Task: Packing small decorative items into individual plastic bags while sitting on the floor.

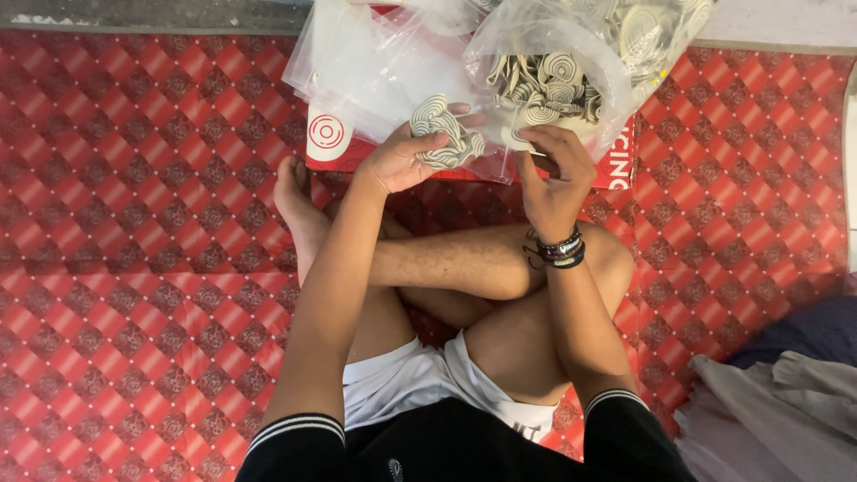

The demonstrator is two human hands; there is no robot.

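The left hand (403, 161) is being held forward over the crossed legs, forearm stretched out, its thumb and fingers being pinched on a small stack of spiral coils (444, 132) just in front of the red box (332, 143). How many coils are in that stack cannot be counted. The right hand (552, 174) is being raised at the mouth of 1 clear plastic bag (536, 40), its fingers being curled around 1 coil (520, 138), wrist bent back. Many more coils are being kept inside the bag. 1 pile of empty clear pouches (357, 62) is lying beside it on the red patterned mat (134, 223).
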